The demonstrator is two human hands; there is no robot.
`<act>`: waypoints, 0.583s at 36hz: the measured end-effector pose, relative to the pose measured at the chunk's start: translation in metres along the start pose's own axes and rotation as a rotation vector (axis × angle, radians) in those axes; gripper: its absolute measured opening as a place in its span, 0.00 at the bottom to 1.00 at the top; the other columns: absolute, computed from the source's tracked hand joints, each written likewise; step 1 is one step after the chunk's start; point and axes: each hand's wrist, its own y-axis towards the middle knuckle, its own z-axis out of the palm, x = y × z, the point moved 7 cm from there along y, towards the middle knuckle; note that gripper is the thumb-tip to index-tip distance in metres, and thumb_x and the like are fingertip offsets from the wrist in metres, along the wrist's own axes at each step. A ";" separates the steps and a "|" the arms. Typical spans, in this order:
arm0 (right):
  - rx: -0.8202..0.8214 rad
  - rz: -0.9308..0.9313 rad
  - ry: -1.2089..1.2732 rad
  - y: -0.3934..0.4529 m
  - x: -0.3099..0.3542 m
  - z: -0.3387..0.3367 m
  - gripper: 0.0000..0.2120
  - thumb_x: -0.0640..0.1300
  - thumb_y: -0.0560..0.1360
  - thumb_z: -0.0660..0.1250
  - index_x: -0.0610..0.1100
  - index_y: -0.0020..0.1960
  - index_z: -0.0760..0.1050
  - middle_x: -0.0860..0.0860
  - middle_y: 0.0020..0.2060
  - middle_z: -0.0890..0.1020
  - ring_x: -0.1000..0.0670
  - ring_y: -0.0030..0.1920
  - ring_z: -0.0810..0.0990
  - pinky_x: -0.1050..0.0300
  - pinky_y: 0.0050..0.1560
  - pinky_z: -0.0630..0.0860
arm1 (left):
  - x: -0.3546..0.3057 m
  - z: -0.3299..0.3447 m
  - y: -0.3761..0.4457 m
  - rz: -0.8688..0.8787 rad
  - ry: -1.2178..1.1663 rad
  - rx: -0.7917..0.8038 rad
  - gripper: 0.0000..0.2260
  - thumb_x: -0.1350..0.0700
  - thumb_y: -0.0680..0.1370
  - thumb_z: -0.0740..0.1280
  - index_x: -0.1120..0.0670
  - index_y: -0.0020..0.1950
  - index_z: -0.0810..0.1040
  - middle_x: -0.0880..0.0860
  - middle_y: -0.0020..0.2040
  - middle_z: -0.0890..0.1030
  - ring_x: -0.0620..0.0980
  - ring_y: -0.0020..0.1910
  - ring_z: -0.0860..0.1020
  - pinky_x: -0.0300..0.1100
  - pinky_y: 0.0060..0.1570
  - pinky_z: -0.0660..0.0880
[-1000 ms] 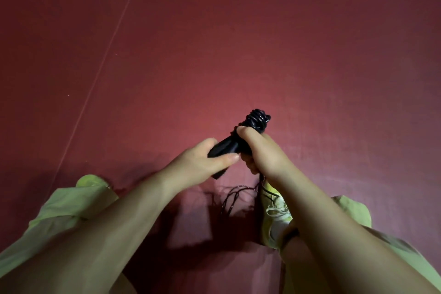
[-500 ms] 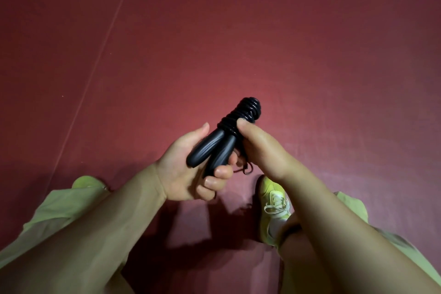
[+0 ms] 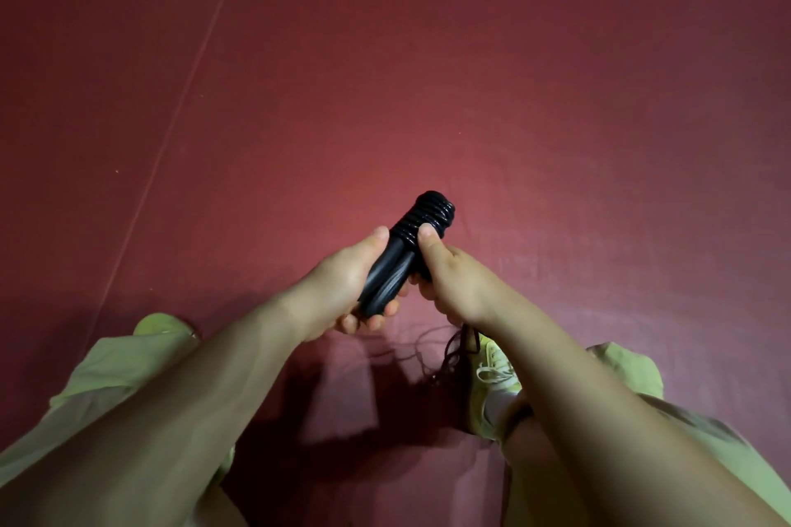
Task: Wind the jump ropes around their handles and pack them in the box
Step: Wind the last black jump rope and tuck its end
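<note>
Since half a second ago the paired handles are gripped deeper in the left hand; the coil is pinned by the right hand, a loose rope tail blurred below, so winding is judged nearly finished; no box in view

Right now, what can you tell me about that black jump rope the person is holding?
The jump rope is black, glossy and plastic-looking. Its two smooth handles lie side by side, tilted up and away, with cord coiled tightly round their far ends. The left hand grips the handles' near ends; the right hand holds the bundle beside the coils, thumb pressing them. Loose cord hangs blurred below, above the red floor.
</note>
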 end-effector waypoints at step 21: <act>-0.047 0.039 0.456 0.002 0.003 -0.005 0.18 0.63 0.67 0.59 0.48 0.32 0.64 0.56 0.22 0.63 0.53 0.24 0.59 0.55 0.29 0.55 | -0.017 -0.010 -0.005 0.283 0.438 -0.180 0.25 0.31 0.65 0.62 0.52 0.42 0.70 0.48 0.34 0.74 0.49 0.32 0.72 0.47 0.37 0.68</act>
